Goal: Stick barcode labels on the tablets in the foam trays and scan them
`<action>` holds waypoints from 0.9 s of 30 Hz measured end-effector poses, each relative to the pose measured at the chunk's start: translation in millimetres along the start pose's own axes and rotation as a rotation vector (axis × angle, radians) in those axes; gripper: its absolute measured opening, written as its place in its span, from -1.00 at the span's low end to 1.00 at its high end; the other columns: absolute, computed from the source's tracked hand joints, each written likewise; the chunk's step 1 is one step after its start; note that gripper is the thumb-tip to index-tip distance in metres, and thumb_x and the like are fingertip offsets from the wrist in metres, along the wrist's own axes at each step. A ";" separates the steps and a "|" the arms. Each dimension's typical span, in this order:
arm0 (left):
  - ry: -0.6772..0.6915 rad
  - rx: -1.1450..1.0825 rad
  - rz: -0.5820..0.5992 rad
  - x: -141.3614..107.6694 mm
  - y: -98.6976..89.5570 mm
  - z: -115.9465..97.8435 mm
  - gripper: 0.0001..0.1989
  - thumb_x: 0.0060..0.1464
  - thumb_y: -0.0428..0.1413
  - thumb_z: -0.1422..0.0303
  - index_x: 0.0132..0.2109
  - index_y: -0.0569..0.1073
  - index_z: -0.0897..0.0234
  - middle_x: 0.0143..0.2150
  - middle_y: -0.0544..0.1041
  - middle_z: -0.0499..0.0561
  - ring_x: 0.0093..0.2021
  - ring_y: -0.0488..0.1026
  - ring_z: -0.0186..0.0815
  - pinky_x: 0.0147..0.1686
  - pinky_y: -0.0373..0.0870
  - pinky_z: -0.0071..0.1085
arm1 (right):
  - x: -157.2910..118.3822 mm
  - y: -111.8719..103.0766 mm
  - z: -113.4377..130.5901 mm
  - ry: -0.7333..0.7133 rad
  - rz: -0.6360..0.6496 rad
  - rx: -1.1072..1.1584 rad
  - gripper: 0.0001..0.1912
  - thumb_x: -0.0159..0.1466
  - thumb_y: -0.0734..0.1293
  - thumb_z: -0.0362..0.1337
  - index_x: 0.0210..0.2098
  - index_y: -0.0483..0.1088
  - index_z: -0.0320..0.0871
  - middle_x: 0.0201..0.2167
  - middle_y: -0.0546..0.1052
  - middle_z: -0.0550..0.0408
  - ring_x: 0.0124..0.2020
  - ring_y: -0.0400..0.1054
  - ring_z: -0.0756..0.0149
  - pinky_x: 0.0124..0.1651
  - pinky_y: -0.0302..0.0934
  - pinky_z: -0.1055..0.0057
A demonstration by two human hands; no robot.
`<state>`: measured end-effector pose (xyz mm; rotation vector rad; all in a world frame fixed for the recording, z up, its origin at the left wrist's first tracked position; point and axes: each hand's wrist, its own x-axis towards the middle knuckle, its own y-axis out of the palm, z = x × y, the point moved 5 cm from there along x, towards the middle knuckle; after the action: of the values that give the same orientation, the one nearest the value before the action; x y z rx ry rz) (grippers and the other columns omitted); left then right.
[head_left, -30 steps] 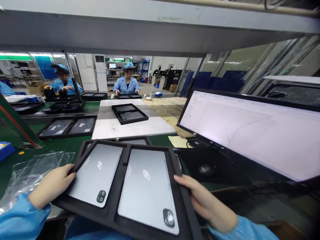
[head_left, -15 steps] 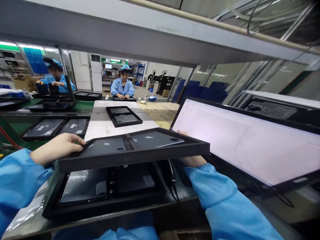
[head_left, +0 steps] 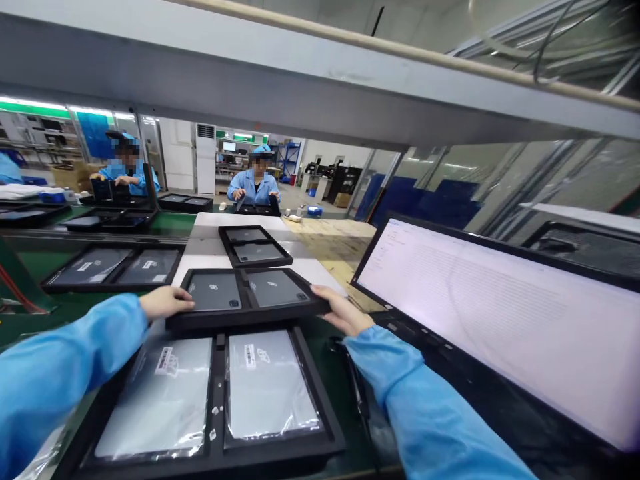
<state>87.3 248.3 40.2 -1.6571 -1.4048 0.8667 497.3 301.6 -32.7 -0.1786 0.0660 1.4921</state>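
Observation:
A black foam tray (head_left: 245,293) with two grey tablets, one per compartment, is held between my hands over the far end of the bench. My left hand (head_left: 167,302) grips its left end, fingers over the rim. At the right end my right hand (head_left: 341,311) is closed on the corner. Nearer to me lies another black tray (head_left: 218,373) holding a left tablet (head_left: 160,400) and a right tablet (head_left: 270,393), both in clear film with white labels. Small white bits (head_left: 215,410) sit on its divider. Beyond the held tray, a third tablet tray (head_left: 287,257) rests on the white board.
A monitor (head_left: 480,320) stands on the right, with a dark cable (head_left: 357,393) beside the near tray. Another tablet tray (head_left: 117,263) lies on the green surface at left. A shelf (head_left: 300,87) spans overhead. Two co-workers in blue sit farther back.
Both hands have carried the upper tray forward, away from me, uncovering the film-wrapped tablets in the near tray. The co-worker across has raised their hands.

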 end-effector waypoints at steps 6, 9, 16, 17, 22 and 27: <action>0.078 0.233 0.034 -24.2 31.6 30.4 -0.41 0.14 -0.01 0.06 0.20 0.47 0.29 0.38 0.31 0.19 0.28 0.39 0.03 0.27 0.30 -0.13 | -5.8 -23.7 -23.3 -0.441 0.049 -0.494 -0.62 -0.04 0.55 -0.16 -0.22 0.56 -0.09 0.17 0.50 -0.05 0.24 0.34 -0.02 0.37 0.10 0.07; 0.096 0.317 -0.008 -5.2 33.5 28.0 -0.56 0.21 -0.09 0.18 0.00 0.55 0.30 0.25 0.47 0.18 0.15 0.50 0.04 0.16 0.39 -0.13 | 12.9 -19.0 -21.2 -0.489 0.071 -0.571 -0.84 0.04 0.50 -0.25 -0.36 0.54 -0.11 0.15 0.53 -0.06 0.20 0.39 0.02 0.34 0.15 0.11; -0.054 0.415 -0.091 129.4 23.0 23.1 -0.63 0.24 -0.01 0.30 0.06 0.52 0.38 0.12 0.53 0.32 0.11 0.49 0.04 0.13 0.38 -0.17 | 119.4 26.7 9.5 -0.351 -0.112 -0.800 -0.79 0.15 0.46 -0.36 -0.18 0.55 -0.18 -0.12 0.64 -0.07 0.02 0.50 0.08 0.17 0.29 0.22; -0.090 0.424 -0.092 147.4 21.6 27.8 -0.63 0.25 -0.01 0.31 0.07 0.52 0.40 0.14 0.51 0.34 0.12 0.48 0.03 0.12 0.38 -0.18 | 133.2 34.1 13.4 -0.339 -0.122 -0.821 -0.78 0.18 0.45 -0.35 -0.15 0.55 -0.19 -0.10 0.63 -0.08 0.04 0.48 0.07 0.17 0.28 0.22; -0.131 0.426 0.025 178.8 37.0 55.7 -0.68 0.20 0.10 0.31 0.02 0.53 0.40 0.08 0.53 0.28 0.06 0.50 -0.06 0.08 0.40 -0.16 | 164.1 46.1 10.6 -0.265 -0.050 -0.967 -0.86 0.09 0.51 -0.38 -0.31 0.57 -0.18 -0.23 0.63 -0.12 -0.03 0.50 -0.03 0.07 0.29 0.21; 0.028 0.291 0.185 150.6 65.7 71.5 -0.64 0.08 0.17 0.22 -0.04 0.61 0.30 0.11 0.56 0.16 0.14 0.46 -0.07 0.17 0.32 -0.32 | 146.0 19.5 -16.1 -0.204 0.085 -1.088 -0.89 0.04 0.55 -0.30 -0.40 0.60 -0.13 -0.31 0.64 -0.05 -0.11 0.53 -0.07 0.01 0.33 0.21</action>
<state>78.0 401.0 -53.1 -1.5828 -1.0600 1.0923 490.6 444.1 -72.5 -0.8958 -0.9260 1.4855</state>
